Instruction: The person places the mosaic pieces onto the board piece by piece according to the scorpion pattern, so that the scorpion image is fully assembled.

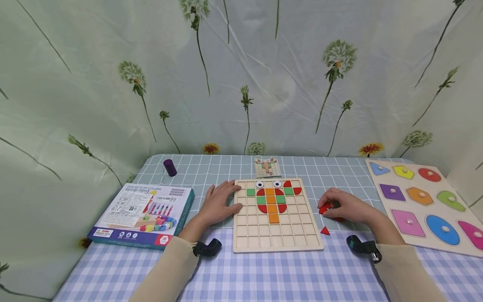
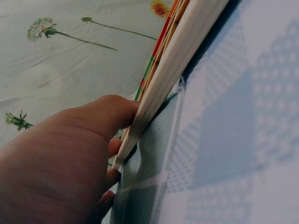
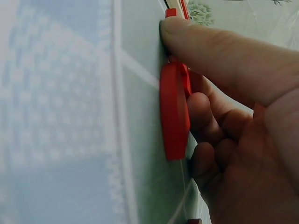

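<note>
A wooden grid board [image 1: 256,242] lies in the middle, with orange and green squares, red quarter-circles and two eye pieces set in its upper part. At its left edge rests my left hand [image 1: 218,205]; the left wrist view shows the thumb [image 2: 114,112] against the rim, the other fingers further along it. Right of the board, my right hand [image 1: 347,205] is down at a group of red pieces [image 1: 326,206], its fingers curled and apparently pinching a red piece [image 3: 171,12]. Another red piece [image 3: 174,112] lies under the curled fingers. A loose red triangle [image 1: 325,230] lies nearer me.
Behind the board lies a small pattern card [image 1: 267,167]. A boxed bead set [image 1: 143,214] is at the left, with a dark purple cylinder [image 1: 170,167] beyond it. A knobbed shape puzzle [image 1: 411,214] lies at the right. A patterned curtain [image 1: 226,84] hangs behind the table.
</note>
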Available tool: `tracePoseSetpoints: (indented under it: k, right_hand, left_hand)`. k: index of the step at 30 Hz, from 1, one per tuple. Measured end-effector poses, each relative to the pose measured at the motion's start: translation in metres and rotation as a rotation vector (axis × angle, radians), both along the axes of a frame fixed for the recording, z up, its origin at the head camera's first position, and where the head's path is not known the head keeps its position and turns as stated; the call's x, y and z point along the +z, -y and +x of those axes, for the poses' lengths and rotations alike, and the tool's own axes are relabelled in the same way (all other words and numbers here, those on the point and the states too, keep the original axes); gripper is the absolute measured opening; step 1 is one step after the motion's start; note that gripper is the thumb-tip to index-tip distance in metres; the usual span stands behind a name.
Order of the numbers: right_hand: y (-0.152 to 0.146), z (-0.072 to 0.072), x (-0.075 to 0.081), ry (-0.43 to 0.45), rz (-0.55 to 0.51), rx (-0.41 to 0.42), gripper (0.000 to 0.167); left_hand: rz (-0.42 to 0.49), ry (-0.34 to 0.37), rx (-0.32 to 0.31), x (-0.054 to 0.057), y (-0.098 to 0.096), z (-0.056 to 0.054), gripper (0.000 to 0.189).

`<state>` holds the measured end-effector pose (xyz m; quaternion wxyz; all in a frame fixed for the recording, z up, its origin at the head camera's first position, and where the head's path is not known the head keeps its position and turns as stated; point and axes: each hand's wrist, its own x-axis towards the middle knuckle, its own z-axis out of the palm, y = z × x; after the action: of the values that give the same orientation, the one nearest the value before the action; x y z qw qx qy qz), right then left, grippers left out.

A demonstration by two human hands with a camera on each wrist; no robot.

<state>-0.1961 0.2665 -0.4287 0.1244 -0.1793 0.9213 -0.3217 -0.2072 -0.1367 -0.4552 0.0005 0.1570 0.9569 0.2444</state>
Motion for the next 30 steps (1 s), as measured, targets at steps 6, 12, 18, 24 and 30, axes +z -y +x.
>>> tracePoseSetpoints:
  k: [6,12,18,24,30]
  right_hand:
    - [0.003,-0.001,-0.001,0.001,0.01,-0.028,0.019]
    - [0.004,-0.001,0.0,-0.04,-0.005,-0.052,0.017]
    - [0.006,-0.001,0.002,-0.01,-0.02,-0.115,0.02]
    - [0.01,-0.002,0.005,-0.012,-0.08,-0.149,0.012]
    - [0.012,-0.004,0.005,0.038,-0.175,-0.19,0.024]
  left_hand:
    - [0.001,0.012,0.005,-0.001,0.0,0.0,0.058]
    - [0.009,0.007,0.006,-0.002,0.0,0.0,0.058]
    - [0.006,0.006,0.007,-0.002,0.0,0.0,0.058]
    - [0.011,0.003,0.001,-0.002,0.0,0.0,0.058]
    - [0.016,0.003,0.001,-0.002,0.001,-0.001,0.058]
